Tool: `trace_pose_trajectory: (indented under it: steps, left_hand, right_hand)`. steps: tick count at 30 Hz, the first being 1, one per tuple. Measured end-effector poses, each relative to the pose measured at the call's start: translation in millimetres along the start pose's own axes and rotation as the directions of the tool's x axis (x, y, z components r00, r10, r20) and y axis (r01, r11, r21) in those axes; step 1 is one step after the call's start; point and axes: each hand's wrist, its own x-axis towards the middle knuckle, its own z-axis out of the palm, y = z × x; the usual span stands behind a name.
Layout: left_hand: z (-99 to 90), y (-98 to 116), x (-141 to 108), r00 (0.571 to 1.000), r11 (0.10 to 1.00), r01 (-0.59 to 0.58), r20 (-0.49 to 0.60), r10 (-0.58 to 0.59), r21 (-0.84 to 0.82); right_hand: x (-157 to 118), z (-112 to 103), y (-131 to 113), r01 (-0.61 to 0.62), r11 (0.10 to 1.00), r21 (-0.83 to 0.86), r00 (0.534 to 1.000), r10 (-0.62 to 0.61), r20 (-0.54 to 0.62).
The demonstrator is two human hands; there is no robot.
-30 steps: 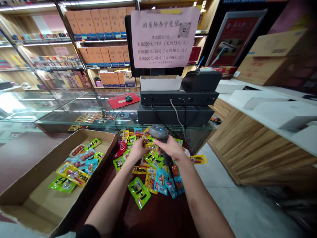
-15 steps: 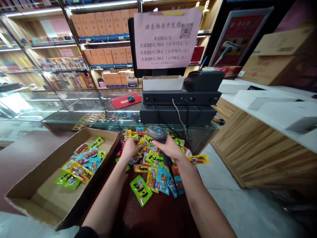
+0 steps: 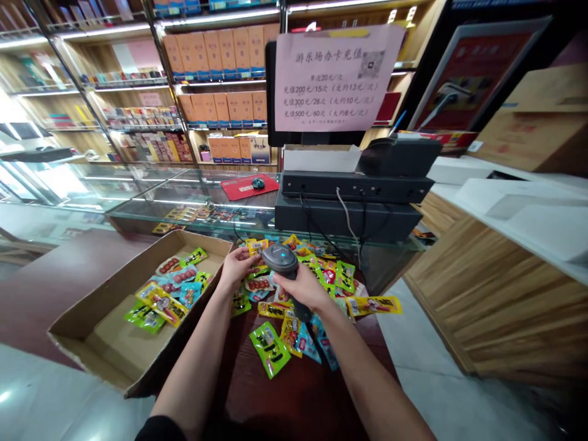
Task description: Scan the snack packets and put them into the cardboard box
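Note:
My right hand (image 3: 303, 286) is wrapped round the handle of a dark grey barcode scanner (image 3: 280, 258), with a blue light lit on its top. Pinched in my left hand (image 3: 239, 267) is a small yellow snack packet (image 3: 257, 246), held just beyond the scanner's head. Under both hands lies a pile of snack packets in green, yellow and blue, among them a green packet (image 3: 269, 349) at the near edge and a long yellow packet (image 3: 374, 305) at the right. An open cardboard box (image 3: 110, 343) to the left holds several packets, with a yellow one (image 3: 162, 303) on top.
Behind the pile stands a glass counter (image 3: 197, 211) with a black cash drawer (image 3: 349, 214) and a monitor bearing a pink paper sign (image 3: 335, 79). A mouse (image 3: 258, 183) rests on a red mat (image 3: 239, 188). Cables run down toward the pile. At right is a wooden cabinet (image 3: 496, 294).
My left hand has lifted the yellow packet off the pile and moved it up beside the scanner head. The scanner has shifted left toward it. The whole view has swung slightly left.

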Motion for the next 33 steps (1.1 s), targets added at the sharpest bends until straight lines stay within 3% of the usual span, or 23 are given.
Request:
trace_pose_trajectory:
  steps: [9,24,30,33]
  left_hand:
    - [-5.1,-2.9,-4.1,1.000,1.000,0.008,-0.005,-0.008,-0.001]
    - [-0.5,-0.1,-7.5,1.000,1.000,0.019,0.007,-0.019,0.015]
    - [-0.8,2.0,-7.7,0.994,0.997,-0.011,0.106,0.003,0.078]
    - [-0.1,2.8,-8.5,0.998,0.999,0.001,0.067,-0.004,0.046]
  right_hand:
    - [-3.8,18.1,0.5,-0.004,0.999,0.053,1.000,0.003,0.020]
    - [-2.5,17.3,3.2,0.004,0.998,0.059,1.000,-0.005,0.013]
    - [-1.8,18.0,4.7,0.017,0.999,0.034,1.000,-0.018,0.018]
    - [-2.2,17.8,4.2,0.019,0.999,0.047,1.000,-0.020,0.020]
